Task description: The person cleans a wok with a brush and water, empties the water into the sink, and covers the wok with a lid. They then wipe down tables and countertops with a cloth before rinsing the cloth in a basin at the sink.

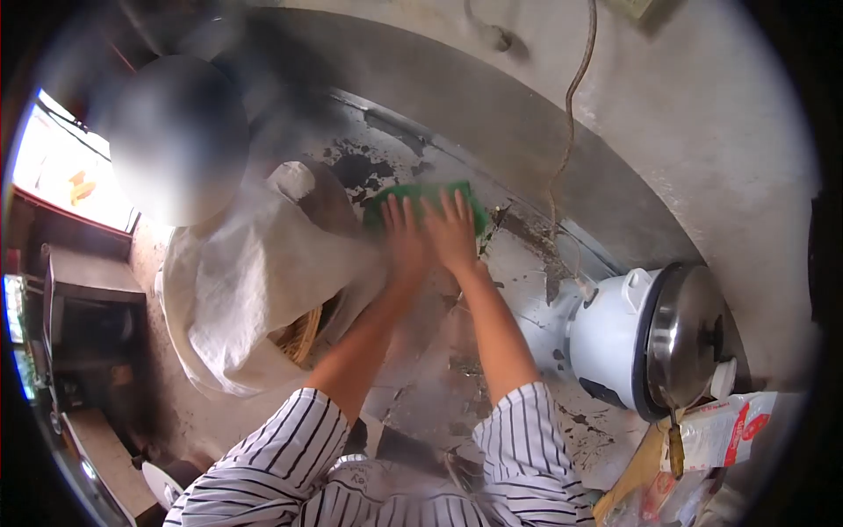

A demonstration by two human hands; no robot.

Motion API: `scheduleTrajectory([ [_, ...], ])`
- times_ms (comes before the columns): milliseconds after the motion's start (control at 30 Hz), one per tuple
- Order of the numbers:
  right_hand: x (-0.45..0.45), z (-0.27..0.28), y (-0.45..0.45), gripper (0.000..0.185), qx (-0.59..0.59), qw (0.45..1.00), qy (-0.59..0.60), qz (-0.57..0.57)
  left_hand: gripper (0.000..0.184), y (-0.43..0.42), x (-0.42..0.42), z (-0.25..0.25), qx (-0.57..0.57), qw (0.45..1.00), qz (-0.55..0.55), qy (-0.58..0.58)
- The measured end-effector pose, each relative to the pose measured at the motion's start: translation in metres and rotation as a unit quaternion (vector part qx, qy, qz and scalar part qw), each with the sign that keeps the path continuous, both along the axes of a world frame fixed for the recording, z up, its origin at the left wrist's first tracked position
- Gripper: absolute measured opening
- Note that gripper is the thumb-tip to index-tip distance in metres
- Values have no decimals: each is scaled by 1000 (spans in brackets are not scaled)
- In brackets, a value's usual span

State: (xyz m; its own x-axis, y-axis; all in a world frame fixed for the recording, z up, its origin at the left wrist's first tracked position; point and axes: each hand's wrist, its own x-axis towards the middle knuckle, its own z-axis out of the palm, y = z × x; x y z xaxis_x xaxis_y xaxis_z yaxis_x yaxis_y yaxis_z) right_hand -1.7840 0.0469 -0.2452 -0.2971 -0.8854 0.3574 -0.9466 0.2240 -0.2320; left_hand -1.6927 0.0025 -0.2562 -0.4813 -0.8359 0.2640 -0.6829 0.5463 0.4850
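Both hands rest side by side on a green cloth [477,207], which lies on a worn, peeling work surface [514,259] near the wall. My left hand [406,233] is slightly blurred, its fingers spread over the cloth's left part. On the right part of the cloth, my right hand [452,230] also has its fingers stretched out and apart. Neither hand is wrapped round anything. Left of the hands, a pale cloth [237,281] covers part of a wicker basket [303,334].
A white rice cooker [606,338] with a metal lid stands at the right, its cord [571,123] running up the wall. Plastic packaging [724,430] lies beside it at the lower right. A blurred round shape [180,140] fills the upper left.
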Motion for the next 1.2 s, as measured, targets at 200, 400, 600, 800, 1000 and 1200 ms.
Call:
scheduleTrajectory([
  [200, -32, -13, -70, 35, -32, 997, 9, 64, 48, -58, -40, -10, -106, 987, 122, 14],
  [400, -37, -13, -88, 36, -13, 997, -71, 16, 46, -105, -52, -5, -98, 988, 79, -85],
  [600, -50, -18, -41, 33, -72, 996, -23, -48, 46, -68, -70, -4, -115, 991, -37, -64],
  [800, -81, -6, 69, 32, -38, 989, -7, -146, 46, 23, -115, 5, -66, 983, -163, -51],
  [1000, -68, 0, 116, 35, 22, 963, -33, -267, 47, 59, -105, 12, -41, 953, -293, -62],
  [1200, -27, 15, 147, 32, -3, 961, 23, -276, 41, 91, -56, 15, -123, 939, -321, 8],
])
